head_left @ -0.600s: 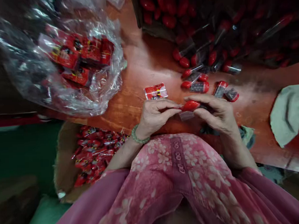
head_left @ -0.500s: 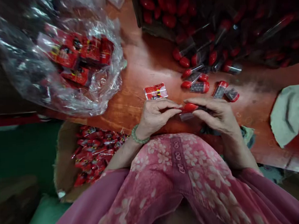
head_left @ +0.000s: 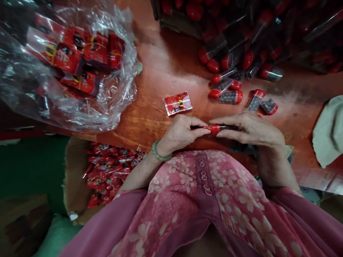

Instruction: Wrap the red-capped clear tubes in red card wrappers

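Observation:
My left hand (head_left: 179, 134), with a green bead bracelet at its wrist, pinches at the red end of a small red-capped clear tube (head_left: 215, 129) above the table's front edge. A thin strip of red shows between its thumb and index finger; I cannot tell whether that is a separate piece. My right hand (head_left: 249, 129) closes thumb and fingers round the tube's other end, which they partly hide. Just beyond my left hand lies a red and white printed card (head_left: 178, 103). Several red-capped tubes with dark balls inside (head_left: 230, 97) lie beyond my right hand.
A clear plastic bag (head_left: 102, 112) with bundled red cards stands at the left. A cardboard box (head_left: 74, 178) of red wrapped pieces is below the table edge. A dark heap of red-capped tubes (head_left: 262, 22) fills the back right. A pale cloth piece (head_left: 332, 133) lies far right.
The tube has turned more level between my hands, and more of its clear part shows. My right hand has shifted slightly right with its fingers straighter. The view has shifted a little.

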`<state>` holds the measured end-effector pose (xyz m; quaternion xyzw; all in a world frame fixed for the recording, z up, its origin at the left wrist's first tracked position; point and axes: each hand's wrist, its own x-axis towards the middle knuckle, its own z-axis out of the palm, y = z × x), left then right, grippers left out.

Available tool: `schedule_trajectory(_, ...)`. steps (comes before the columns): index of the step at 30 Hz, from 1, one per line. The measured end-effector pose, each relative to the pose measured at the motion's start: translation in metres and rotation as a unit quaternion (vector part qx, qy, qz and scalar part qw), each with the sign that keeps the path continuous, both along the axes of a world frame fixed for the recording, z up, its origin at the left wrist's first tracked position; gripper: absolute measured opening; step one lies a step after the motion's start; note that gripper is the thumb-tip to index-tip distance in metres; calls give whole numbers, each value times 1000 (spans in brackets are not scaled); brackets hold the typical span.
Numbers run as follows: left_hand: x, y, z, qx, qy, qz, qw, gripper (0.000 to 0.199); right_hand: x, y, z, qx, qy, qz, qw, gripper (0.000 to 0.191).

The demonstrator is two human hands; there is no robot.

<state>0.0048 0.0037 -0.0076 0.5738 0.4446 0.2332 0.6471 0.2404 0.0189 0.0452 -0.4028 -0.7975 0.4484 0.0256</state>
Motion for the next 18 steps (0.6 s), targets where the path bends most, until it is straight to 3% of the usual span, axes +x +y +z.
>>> schedule_trajectory(9,1,1,-6,-31,0,2,1000,15,10,13,-11,-153,20,-10,988,56)
schedule_trajectory(18,2,5,-6,-30,19,-36,999,18,3,19,-8,-168,18,8,986,48)
